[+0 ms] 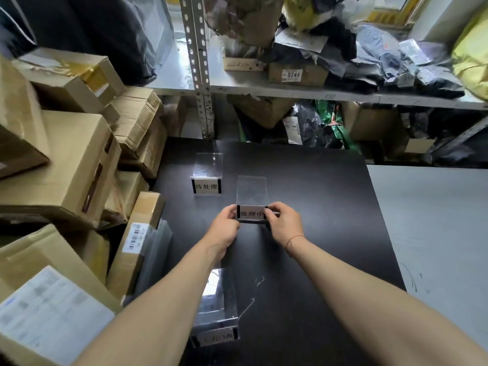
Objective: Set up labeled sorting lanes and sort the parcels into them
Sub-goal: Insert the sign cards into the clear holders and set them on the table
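The middle sign, a clear stand with a white label, sits on the black table, pinched at its left end by the left hand and at its right end by the right hand. Beyond the grip, to the left, stands the far sign. Nearer than the grip, under the left forearm, lies the near sign. Boxes pile up left of the grip; a shelf of parcels lies beyond.
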A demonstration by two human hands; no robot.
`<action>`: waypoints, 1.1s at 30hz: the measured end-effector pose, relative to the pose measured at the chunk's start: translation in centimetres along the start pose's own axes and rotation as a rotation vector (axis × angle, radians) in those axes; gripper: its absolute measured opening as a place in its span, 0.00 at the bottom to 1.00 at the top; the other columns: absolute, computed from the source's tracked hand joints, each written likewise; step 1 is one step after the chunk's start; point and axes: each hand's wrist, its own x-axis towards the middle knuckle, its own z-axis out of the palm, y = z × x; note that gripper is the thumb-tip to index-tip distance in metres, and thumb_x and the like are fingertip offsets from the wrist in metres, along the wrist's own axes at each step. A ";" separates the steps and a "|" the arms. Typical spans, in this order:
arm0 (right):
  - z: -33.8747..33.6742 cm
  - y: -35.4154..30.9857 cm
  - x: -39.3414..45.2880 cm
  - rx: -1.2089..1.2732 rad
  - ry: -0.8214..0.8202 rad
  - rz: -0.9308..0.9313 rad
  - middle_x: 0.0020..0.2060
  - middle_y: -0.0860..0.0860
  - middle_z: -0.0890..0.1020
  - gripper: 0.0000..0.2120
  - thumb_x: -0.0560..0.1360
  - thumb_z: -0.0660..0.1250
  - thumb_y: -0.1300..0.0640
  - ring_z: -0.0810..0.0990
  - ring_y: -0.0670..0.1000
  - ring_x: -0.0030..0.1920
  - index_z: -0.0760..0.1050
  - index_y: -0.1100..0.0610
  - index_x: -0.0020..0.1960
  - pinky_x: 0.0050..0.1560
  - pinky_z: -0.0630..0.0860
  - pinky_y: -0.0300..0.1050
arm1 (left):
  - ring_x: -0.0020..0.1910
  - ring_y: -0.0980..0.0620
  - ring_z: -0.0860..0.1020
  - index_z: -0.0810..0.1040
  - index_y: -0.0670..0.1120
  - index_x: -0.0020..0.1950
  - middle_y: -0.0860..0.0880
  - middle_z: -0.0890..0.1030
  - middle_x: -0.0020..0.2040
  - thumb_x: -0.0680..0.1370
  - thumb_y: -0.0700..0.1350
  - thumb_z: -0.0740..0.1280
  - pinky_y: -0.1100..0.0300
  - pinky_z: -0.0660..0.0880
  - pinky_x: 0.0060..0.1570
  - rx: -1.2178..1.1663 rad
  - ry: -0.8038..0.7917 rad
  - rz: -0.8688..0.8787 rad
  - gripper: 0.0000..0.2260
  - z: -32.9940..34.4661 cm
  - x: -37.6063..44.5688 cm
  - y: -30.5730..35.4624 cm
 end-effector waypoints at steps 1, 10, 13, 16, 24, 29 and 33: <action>0.3 0.2 0.7 -0.003 -0.007 0.003 0.46 0.48 0.85 0.06 0.82 0.69 0.54 0.82 0.51 0.50 0.84 0.54 0.53 0.50 0.71 0.38 | 0.52 0.55 0.78 0.71 0.46 0.76 0.48 0.79 0.67 0.77 0.25 0.54 0.64 0.71 0.41 0.001 0.004 0.001 0.30 -0.1 1.1 -0.3; 0.6 -1.0 6.5 -0.025 0.012 -0.024 0.44 0.48 0.85 0.08 0.82 0.69 0.54 0.82 0.52 0.49 0.85 0.55 0.52 0.47 0.69 0.38 | 0.68 0.58 0.71 0.65 0.49 0.82 0.52 0.73 0.75 0.76 0.24 0.53 0.62 0.69 0.68 0.078 -0.044 0.043 0.37 -0.5 5.7 1.4; 0.7 -1.4 7.4 -0.028 0.013 -0.019 0.46 0.49 0.87 0.08 0.82 0.69 0.53 0.83 0.51 0.49 0.85 0.55 0.53 0.47 0.69 0.38 | 0.71 0.60 0.65 0.62 0.46 0.83 0.51 0.70 0.76 0.77 0.23 0.53 0.69 0.62 0.64 0.106 -0.046 0.045 0.36 -0.4 5.9 2.5; 0.9 -1.7 8.0 -0.043 0.010 -0.018 0.46 0.49 0.87 0.09 0.82 0.69 0.51 0.83 0.51 0.49 0.85 0.54 0.53 0.47 0.69 0.39 | 0.69 0.60 0.65 0.61 0.47 0.84 0.53 0.70 0.73 0.78 0.23 0.54 0.69 0.64 0.61 0.112 -0.050 0.047 0.36 -0.5 6.4 2.9; 1.5 -2.2 7.9 -0.001 0.011 -0.017 0.45 0.48 0.87 0.09 0.82 0.69 0.51 0.83 0.52 0.49 0.85 0.54 0.53 0.53 0.77 0.45 | 0.78 0.52 0.65 0.56 0.53 0.86 0.51 0.64 0.83 0.78 0.27 0.56 0.67 0.66 0.60 0.177 -0.049 0.056 0.39 -1.4 7.3 2.2; 1.3 -2.5 7.5 0.019 0.008 -0.007 0.49 0.48 0.87 0.08 0.81 0.70 0.53 0.84 0.51 0.51 0.85 0.54 0.56 0.59 0.79 0.46 | 0.70 0.54 0.69 0.56 0.55 0.86 0.51 0.65 0.82 0.79 0.29 0.59 0.69 0.70 0.50 0.217 -0.073 0.076 0.39 -1.7 7.3 2.2; 0.8 -2.8 6.4 0.074 -0.013 0.034 0.51 0.48 0.85 0.11 0.80 0.73 0.54 0.82 0.48 0.52 0.82 0.54 0.62 0.60 0.77 0.41 | 0.63 0.56 0.72 0.55 0.55 0.86 0.49 0.65 0.83 0.79 0.32 0.59 0.60 0.79 0.56 0.250 -0.042 0.087 0.38 -2.5 6.5 2.4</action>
